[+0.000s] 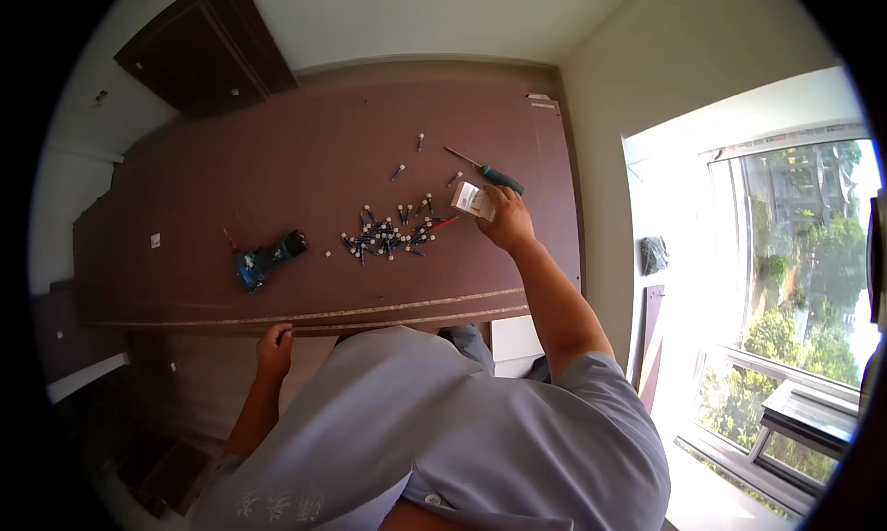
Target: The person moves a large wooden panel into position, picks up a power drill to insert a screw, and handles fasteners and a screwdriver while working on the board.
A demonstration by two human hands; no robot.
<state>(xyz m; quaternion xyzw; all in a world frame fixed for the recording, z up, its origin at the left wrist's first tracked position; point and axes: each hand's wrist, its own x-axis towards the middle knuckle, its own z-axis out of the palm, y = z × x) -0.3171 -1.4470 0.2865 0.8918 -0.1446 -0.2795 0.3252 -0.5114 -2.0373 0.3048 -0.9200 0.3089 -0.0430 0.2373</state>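
Right hand grips a small white box, contents indistinct, over a brown panel, near loose white-headed bolts. Left hand curls by the panel's edge; cannot tell if holding anything.

Bright window at right, green trees beyond its glass, a small dark bundle near it (too blurred to tell what), narrow brown board close by, dark brown panel at far left, pale far wall
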